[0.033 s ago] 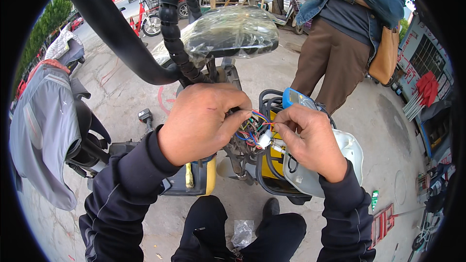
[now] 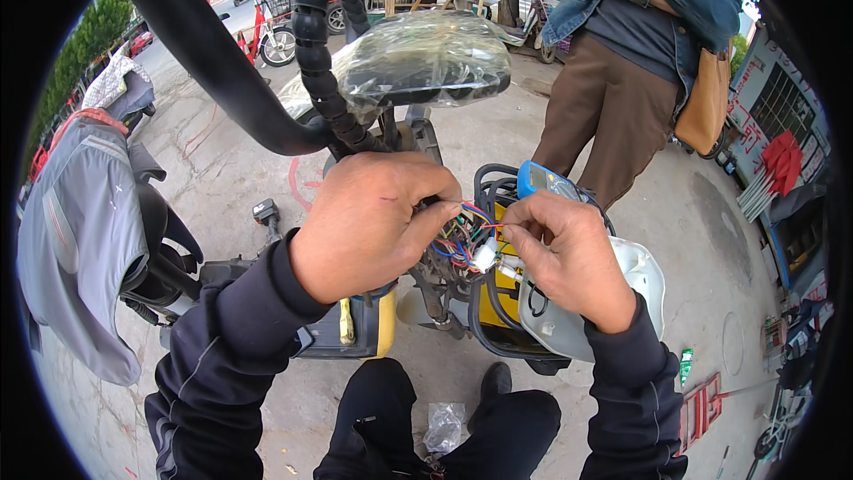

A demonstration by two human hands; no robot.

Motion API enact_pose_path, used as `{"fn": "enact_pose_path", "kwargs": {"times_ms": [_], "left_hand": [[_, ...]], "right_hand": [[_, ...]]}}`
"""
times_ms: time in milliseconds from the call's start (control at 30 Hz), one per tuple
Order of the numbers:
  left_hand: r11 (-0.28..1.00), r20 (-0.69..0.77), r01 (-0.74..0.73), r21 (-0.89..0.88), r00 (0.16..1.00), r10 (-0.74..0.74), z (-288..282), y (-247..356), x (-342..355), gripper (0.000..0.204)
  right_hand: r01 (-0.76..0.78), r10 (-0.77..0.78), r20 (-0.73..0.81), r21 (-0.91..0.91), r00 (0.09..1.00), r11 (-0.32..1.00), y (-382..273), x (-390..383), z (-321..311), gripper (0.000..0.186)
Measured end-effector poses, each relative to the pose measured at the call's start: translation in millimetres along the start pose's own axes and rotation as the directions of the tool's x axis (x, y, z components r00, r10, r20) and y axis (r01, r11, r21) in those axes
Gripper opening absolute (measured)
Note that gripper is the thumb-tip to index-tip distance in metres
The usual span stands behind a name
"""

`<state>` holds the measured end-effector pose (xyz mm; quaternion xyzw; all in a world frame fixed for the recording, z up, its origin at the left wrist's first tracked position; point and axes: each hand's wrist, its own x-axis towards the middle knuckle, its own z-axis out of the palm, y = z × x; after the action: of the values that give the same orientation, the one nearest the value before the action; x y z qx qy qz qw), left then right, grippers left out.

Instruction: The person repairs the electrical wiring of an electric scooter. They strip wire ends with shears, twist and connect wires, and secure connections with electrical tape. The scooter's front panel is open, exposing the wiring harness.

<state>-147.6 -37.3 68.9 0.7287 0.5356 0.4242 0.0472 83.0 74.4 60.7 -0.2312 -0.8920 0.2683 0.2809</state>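
My left hand (image 2: pixel 382 222) is closed in a pinch on a thin wire at the upper edge of a coloured wire bundle (image 2: pixel 455 244). Opposite it, my right hand (image 2: pixel 573 253) pinches a red wire (image 2: pixel 491 227) between thumb and fingertips. A white plug connector (image 2: pixel 484 254) hangs among the wires between both hands. Behind my right fingers, a blue multimeter (image 2: pixel 538 180) leans on black cables. Below is a yellow, black-rimmed bin (image 2: pixel 489 309), with a whitish plastic cover (image 2: pixel 647 280) beside it, partly hidden by my right hand.
A plastic-wrapped seat (image 2: pixel 426 62) and a thick black bar (image 2: pixel 218 53) stand ahead. A person (image 2: pixel 622 71) with folded arms is close at the right front. At left is a grey-draped vehicle (image 2: pixel 84 222). A clear plastic bag (image 2: pixel 444 427) lies between my feet.
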Motion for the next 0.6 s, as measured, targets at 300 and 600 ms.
{"fn": "enact_pose_path", "kwargs": {"times_ms": [300,600], "left_hand": [[0.995,-0.035,-0.030,0.093,0.999,0.033,1.1,-1.3,1.7,0.008],[0.987,-0.035,-0.072,0.143,0.996,0.077,0.2,-3.8,2.1,0.009]], "right_hand": [[-0.176,0.157,0.114,0.181,0.981,0.967,-1.3,4.2,-6.5,0.011],[-0.237,0.215,0.114,0.245,0.970,0.940,-5.8,5.1,-0.3,0.014]]}}
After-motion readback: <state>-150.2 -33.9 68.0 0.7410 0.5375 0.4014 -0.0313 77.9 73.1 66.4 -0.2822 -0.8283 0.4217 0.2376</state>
